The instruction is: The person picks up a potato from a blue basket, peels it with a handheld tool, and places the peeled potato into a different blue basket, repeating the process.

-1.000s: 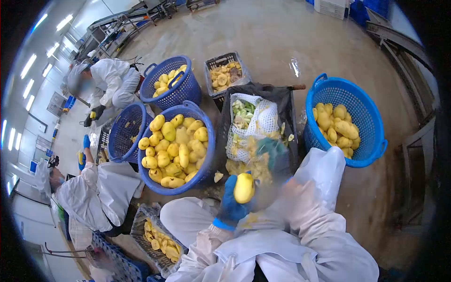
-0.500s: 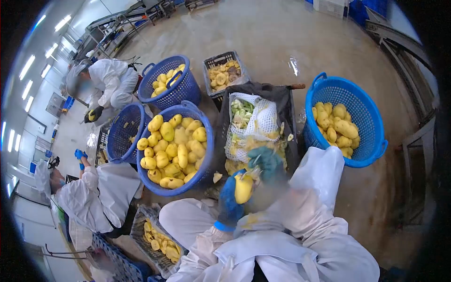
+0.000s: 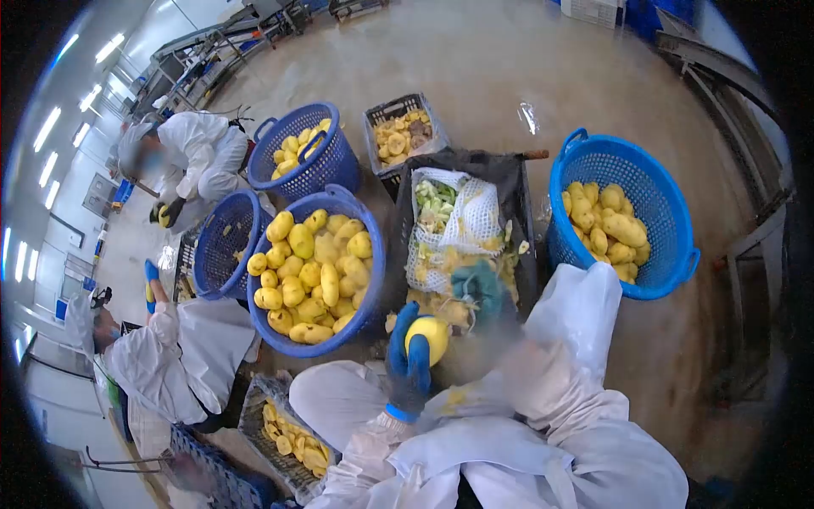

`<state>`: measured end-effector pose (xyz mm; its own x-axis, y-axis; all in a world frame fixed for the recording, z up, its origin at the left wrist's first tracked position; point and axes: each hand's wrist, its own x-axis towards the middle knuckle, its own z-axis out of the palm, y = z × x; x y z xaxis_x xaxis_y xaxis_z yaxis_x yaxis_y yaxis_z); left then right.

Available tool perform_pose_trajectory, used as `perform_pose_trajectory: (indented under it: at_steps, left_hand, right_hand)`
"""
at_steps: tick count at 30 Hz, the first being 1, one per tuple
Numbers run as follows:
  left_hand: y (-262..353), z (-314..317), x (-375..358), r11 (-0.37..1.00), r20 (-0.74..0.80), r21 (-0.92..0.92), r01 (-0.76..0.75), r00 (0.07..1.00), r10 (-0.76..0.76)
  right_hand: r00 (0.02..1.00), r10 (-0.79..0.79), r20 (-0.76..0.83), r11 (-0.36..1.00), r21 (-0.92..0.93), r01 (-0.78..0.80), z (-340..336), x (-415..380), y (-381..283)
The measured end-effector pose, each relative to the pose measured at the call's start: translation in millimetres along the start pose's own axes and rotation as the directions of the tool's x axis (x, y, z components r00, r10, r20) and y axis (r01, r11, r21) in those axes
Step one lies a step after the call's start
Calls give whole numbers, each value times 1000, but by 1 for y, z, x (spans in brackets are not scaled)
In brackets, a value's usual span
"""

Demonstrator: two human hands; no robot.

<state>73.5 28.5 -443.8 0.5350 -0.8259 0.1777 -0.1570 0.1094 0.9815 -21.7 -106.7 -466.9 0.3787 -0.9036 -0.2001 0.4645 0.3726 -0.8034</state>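
Observation:
In a blue glove, my left hand is wrapped round a peeled yellow potato above my lap. My right hand, in a green glove, is curled just beyond the potato, over the peel-covered front of a dark-lined crate. What it holds, if anything, is blurred and hidden. White netting and green scraps lie in that crate. Left of my hands stands a purple-blue basket full of yellow potatoes. A bright blue basket on the right holds more potatoes.
Two co-workers in white, one upper left and one lower left, sit near more blue baskets. A crate of cut pieces stands ahead; another is by my left knee. Metal frames line the right.
My left hand has turned the potato and holds it a little lower left, farther from my right hand. My right hand has dropped slightly. Both co-workers' hands have shifted.

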Motion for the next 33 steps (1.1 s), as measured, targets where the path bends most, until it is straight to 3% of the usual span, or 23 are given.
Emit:
perform_pose_trajectory:
  at_steps: [1,2,4,6,9,10,13,15,16,17,18,19,21,22,24,25,26,27,28,29,30,31,33]
  left_hand:
    - [0,0,0,1000,-4,12,-22,1000,22]
    - [2,1,5,998,-4,23,-60,998,60]
    - [12,2,3,998,1,22,-66,998,66]
    - [13,2,4,998,0,-36,-54,999,54]
    - [7,2,5,991,-36,86,-100,994,104]
    - [8,2,4,999,-37,-29,-18,999,17]
    - [3,0,3,908,-6,-361,212,973,-229]
    - [-26,-2,-3,1000,-49,-3,-29,998,29]
    - [-29,-2,2,951,17,235,-200,979,202]
    - [-30,-2,2,972,31,187,-144,990,140]
    - [-31,-2,1,986,46,141,-83,996,78]
    - [-31,-2,0,995,60,98,-21,998,15]
    - [-28,-8,0,968,102,227,-103,991,81]
    - [-25,-9,-3,941,119,298,-161,984,131]
    - [-3,-1,3,806,164,456,-378,926,341]
    - [0,0,4,836,156,440,-328,945,288]
    - [1,1,2,863,151,424,-275,961,232]
    - [2,4,2,885,139,408,-224,973,182]
    - [-2,5,2,965,93,224,-138,988,120]
    - [-7,6,3,998,47,24,-58,997,57]
    - [-10,-2,1,951,88,226,-213,976,198]
    - [-13,-6,-3,841,159,404,-359,933,322]
    - [-14,1,-1,841,190,385,-380,925,330]
  right_hand:
    - [999,-7,48,1000,-24,8,10,-7,-2]
    - [993,113,-39,978,-172,-118,30,-23,-27]
    - [998,-64,-25,998,-23,63,-2,-4,10]
    - [991,77,-111,970,237,-49,6,5,2]
    - [995,103,-10,991,-86,-103,24,-17,-11]
    - [990,140,1,975,176,-138,9,3,12]
    - [987,121,-110,959,270,-87,4,4,4]
    - [997,74,-30,979,191,-67,13,-8,10]
    - [998,70,-2,993,100,-69,22,-13,-5]
    - [997,67,25,998,10,-67,28,-15,-14]
    - [999,16,32,960,279,-25,-2,24,42]
    - [1000,-2,2,962,275,2,-7,28,35]
    - [996,-27,-80,961,272,48,-4,19,11]
    - [987,-143,-67,984,98,150,7,4,3]
    - [992,-108,57,983,156,98,22,-13,5]
    - [988,-100,118,979,187,76,25,-17,6]
    - [992,-44,121,999,35,40,1,11,23]
    - [986,-55,156,980,199,23,-26,28,38]
    - [978,-71,194,934,358,-3,-49,47,48]
    - [984,-144,109,974,192,121,-38,32,38]
    - [976,-215,22,977,4,215,-25,16,27]
    - [974,-185,133,982,-17,188,-7,-8,18]
    - [920,-147,364,982,-56,179,13,-26,6]
